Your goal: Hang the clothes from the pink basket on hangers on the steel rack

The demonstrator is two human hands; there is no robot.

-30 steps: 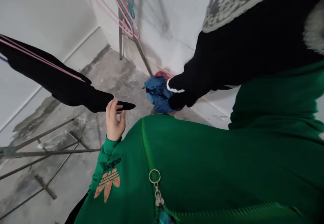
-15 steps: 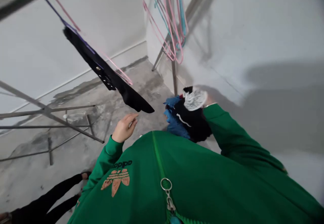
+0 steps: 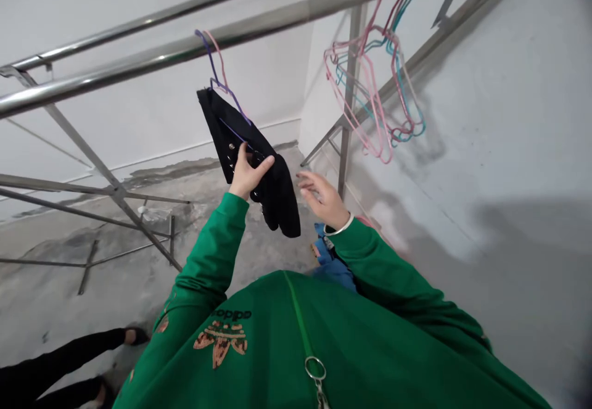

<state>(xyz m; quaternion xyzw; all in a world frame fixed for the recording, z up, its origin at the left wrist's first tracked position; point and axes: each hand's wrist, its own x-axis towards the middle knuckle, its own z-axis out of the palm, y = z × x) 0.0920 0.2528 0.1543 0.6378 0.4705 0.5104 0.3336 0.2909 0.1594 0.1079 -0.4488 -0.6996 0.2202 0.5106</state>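
A black garment (image 3: 277,196) with small metal studs hangs from purple and pink hangers (image 3: 213,57) on a steel rail (image 3: 139,57). My left hand (image 3: 247,174) is closed on the garment's middle, thumb on its front. My right hand (image 3: 322,198) hovers just right of the garment's lower end, fingers spread, holding nothing. Both arms wear green sleeves.
A bunch of empty pink and teal hangers (image 3: 379,113) hangs on the rail at the right, near a white wall (image 3: 485,119). A blue cloth pile (image 3: 335,261) lies on the concrete floor below my right arm. Rack legs (image 3: 115,193) cross at the left. Another person's black-clad legs (image 3: 60,366) show at bottom left.
My head tilted up, bringing the rails into view. My left hand rose and gripped the black garment. My right hand let go of the dark clothing bundle and came up empty.
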